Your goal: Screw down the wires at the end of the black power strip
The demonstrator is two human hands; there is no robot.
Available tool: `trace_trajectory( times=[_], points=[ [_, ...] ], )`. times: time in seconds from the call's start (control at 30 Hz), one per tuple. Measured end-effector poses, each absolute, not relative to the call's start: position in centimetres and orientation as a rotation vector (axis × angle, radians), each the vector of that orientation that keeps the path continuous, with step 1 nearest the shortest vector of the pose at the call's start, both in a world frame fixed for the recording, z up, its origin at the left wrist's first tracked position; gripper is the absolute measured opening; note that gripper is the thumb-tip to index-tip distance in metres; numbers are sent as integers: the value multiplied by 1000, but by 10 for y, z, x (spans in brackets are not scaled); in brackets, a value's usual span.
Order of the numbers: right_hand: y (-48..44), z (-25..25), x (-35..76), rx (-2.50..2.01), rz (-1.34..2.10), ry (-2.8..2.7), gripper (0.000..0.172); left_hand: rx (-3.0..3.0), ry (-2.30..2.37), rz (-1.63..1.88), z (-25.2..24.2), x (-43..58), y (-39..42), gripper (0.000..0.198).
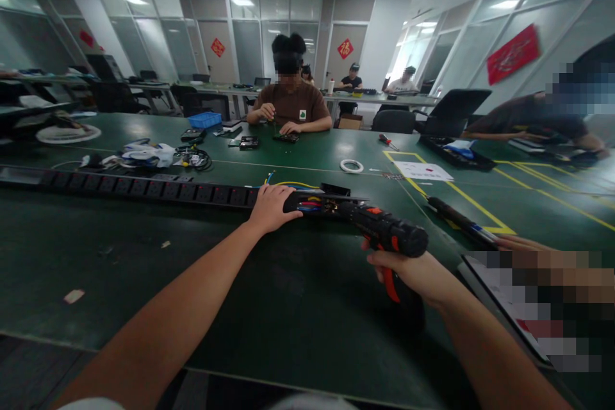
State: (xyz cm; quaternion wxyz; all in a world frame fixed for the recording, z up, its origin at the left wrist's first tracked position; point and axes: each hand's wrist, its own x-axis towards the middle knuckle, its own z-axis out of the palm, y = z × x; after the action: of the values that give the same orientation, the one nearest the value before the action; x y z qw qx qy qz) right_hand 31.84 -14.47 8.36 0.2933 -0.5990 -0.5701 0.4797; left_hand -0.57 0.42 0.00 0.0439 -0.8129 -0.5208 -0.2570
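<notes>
A long black power strip (pixel 144 187) lies across the green table (pixel 269 307). Its right end is open and shows coloured wires (pixel 310 203). My left hand (pixel 270 206) rests on that end, fingers curled over the casing and pressing it down. My right hand (pixel 408 269) grips a black and orange electric screwdriver (pixel 384 230), whose tip points left into the opened end by the wires. Yellow and blue wire ends (pixel 281 180) stick out behind the strip.
A person sits across the table over small parts (pixel 287 137). A blue bin (pixel 204 119), cables (pixel 195 157), a white tape roll (pixel 352 166), a paper sheet (pixel 423 170) and a black tool (pixel 461 221) lie about. Another person leans in at the right.
</notes>
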Motion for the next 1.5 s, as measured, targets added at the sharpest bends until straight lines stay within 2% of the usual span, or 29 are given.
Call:
trace_trajectory(
  times=[0.47,0.8,1.3,1.5],
  points=[
    [-145,85,318,-1587,1271,-1529,24,-2501,-1594,-773,2,-6,4,65],
    [-144,81,320,-1614,1269,-1525,33,-2500,-1595,-774,-1,-7,5,67],
    [-145,84,319,-1589,1252,-1538,24,-2492,-1600,-763,2,-6,3,67],
    [-145,84,319,-1608,1240,-1527,32,-2493,-1611,-779,2,-5,3,66]
  ],
)
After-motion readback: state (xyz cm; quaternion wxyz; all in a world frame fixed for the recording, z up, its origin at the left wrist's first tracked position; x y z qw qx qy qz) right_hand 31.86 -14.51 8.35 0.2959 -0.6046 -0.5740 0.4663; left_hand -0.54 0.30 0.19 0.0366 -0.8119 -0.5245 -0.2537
